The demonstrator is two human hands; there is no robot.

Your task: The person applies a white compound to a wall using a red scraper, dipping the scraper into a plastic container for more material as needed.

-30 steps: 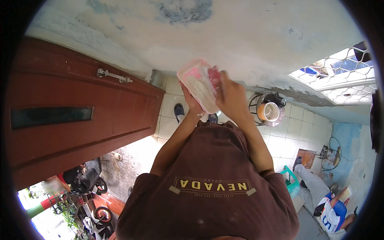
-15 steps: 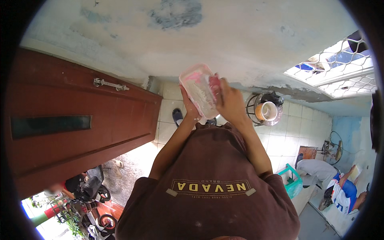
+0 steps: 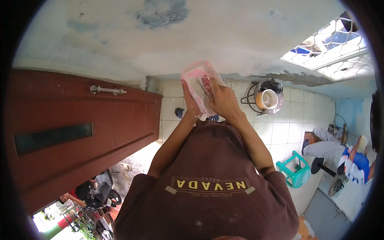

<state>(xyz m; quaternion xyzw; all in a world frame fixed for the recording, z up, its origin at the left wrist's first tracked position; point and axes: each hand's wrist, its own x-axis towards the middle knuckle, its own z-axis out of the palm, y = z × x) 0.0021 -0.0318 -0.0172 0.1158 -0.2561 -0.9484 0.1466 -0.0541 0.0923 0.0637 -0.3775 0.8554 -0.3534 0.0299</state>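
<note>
A pink, see-through plastic tub (image 3: 219,76), smeared inside with whitish paste, is held in front of my chest, close to the wall. My left hand (image 3: 191,103) grips it by its left side. Inside the tub, my right hand (image 3: 225,102) is closed on a reddish-pink spreader (image 3: 207,81), its blade partly hidden by the fingers and the tub. Whitish smears show on the left hand's lower edge.
The patchy plastered wall (image 3: 240,40) rises ahead, with a grilled window (image 3: 332,46) at right. A round stool (image 3: 281,105) bears an orange-and-white bucket (image 3: 267,99). A brown door (image 3: 116,108) stands left. At right are a green plastic stool (image 3: 299,176) and another person (image 3: 328,149).
My right hand has moved down and left, bringing the spreader from the tub's right rim into it. The tub has tilted. The view has shifted slightly, and the other person has changed posture.
</note>
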